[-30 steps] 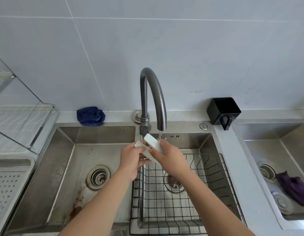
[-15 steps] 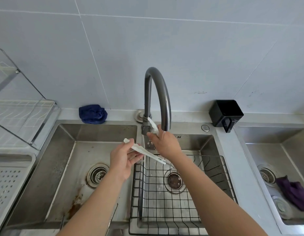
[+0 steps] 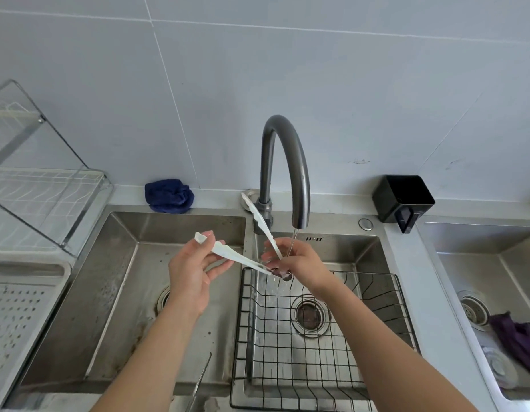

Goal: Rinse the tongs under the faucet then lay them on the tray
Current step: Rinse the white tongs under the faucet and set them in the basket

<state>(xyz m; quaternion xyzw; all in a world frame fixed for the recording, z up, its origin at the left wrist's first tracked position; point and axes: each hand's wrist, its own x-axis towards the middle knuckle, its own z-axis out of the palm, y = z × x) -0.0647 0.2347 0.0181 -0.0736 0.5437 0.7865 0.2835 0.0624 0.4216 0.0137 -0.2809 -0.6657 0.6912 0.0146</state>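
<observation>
White tongs (image 3: 234, 255) are spread wide open over the sink, just left of the thin stream running from the dark curved faucet (image 3: 284, 162). My left hand (image 3: 192, 275) pinches the lower arm near its tip. My right hand (image 3: 299, 260) grips the tongs at the hinge end, and the other arm (image 3: 259, 218) sticks up toward the faucet base. The water falls onto my right hand's fingers. The white perforated tray (image 3: 17, 307) lies at the far left on the counter.
A black wire basket (image 3: 320, 343) sits in the middle basin under my hands. A blue cloth (image 3: 168, 196) and a black box (image 3: 403, 200) lie on the back ledge. A clear dish rack (image 3: 41, 185) stands left. A purple cloth (image 3: 516, 340) lies in the right basin.
The tongs were held close together in both hands under the spout; they have been spread wide apart, my left hand drawing one arm out to the left.
</observation>
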